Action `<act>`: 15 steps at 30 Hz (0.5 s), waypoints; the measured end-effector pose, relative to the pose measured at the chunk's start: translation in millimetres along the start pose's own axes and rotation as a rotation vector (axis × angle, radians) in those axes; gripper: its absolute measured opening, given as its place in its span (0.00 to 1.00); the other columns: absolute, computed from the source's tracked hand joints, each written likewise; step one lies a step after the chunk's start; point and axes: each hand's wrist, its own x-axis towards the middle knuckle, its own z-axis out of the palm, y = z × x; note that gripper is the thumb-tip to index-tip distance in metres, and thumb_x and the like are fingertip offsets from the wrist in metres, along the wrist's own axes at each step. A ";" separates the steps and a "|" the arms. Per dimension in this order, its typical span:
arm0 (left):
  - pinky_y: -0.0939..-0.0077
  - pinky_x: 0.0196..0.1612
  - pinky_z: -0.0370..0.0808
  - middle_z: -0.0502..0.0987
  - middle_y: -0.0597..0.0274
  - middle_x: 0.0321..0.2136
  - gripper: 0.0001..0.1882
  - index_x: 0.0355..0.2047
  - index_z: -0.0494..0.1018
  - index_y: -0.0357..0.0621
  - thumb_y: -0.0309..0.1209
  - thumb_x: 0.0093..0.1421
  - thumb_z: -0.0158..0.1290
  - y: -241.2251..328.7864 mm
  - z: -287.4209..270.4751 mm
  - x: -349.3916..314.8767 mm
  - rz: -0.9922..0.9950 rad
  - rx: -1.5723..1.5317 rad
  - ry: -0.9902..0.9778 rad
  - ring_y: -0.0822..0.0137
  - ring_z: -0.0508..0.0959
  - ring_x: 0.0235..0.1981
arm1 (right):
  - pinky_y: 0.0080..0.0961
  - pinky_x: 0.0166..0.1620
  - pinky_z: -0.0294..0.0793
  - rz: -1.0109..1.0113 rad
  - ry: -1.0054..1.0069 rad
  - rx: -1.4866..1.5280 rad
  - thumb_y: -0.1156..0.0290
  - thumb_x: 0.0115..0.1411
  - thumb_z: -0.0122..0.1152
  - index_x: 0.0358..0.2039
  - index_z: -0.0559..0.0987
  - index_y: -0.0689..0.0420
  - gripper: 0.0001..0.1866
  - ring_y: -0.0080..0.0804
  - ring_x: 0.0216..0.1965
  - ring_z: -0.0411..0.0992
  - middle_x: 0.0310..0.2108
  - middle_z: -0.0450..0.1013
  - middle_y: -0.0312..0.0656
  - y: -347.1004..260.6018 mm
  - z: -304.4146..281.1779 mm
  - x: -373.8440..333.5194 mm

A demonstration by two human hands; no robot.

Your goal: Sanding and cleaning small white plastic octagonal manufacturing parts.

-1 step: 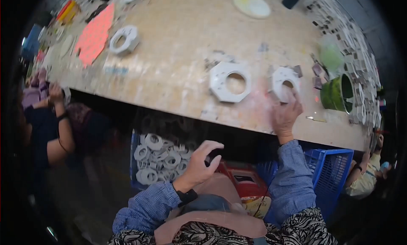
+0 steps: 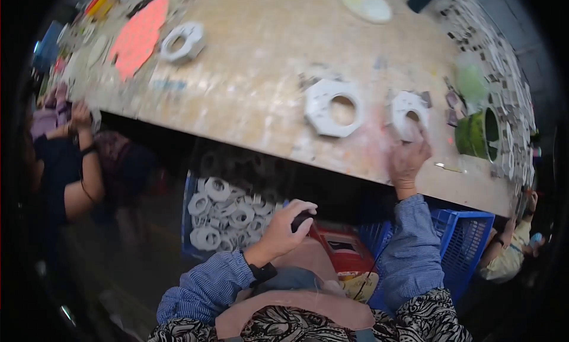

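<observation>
While a small white ring-shaped piece sits on the pale tan desk, the right hand covers its near edge; can't tell if that grip's closed. Bigger white octagonal ring lies a bit left. Curled left hand is short of the desk, can't tell if it's empty.
</observation>
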 end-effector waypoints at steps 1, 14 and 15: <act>0.70 0.51 0.71 0.76 0.53 0.42 0.17 0.46 0.72 0.37 0.22 0.54 0.54 -19.6 -1.1 -16.6 -0.023 -0.017 0.029 0.58 0.76 0.45 | 0.41 0.56 0.56 -0.025 -0.025 0.020 0.71 0.50 0.59 0.55 0.68 0.59 0.29 0.49 0.54 0.62 0.56 0.65 0.51 -7.0 -9.9 0.4; 0.75 0.39 0.77 0.79 0.56 0.31 0.10 0.41 0.73 0.33 0.26 0.60 0.52 -302.4 -44.5 -275.3 -0.703 -0.538 0.760 0.67 0.80 0.33 | 0.42 0.60 0.61 0.180 -1.225 0.958 0.50 0.58 0.61 0.61 0.57 0.68 0.43 0.58 0.56 0.64 0.56 0.61 0.62 -327.6 151.0 -312.4; 0.76 0.39 0.77 0.78 0.55 0.31 0.10 0.41 0.72 0.32 0.26 0.61 0.52 -312.1 -43.1 -296.7 -0.726 -0.619 0.810 0.66 0.80 0.33 | 0.42 0.61 0.60 0.206 -1.227 0.931 0.46 0.56 0.62 0.61 0.57 0.69 0.46 0.58 0.57 0.63 0.56 0.61 0.64 -350.7 174.8 -324.2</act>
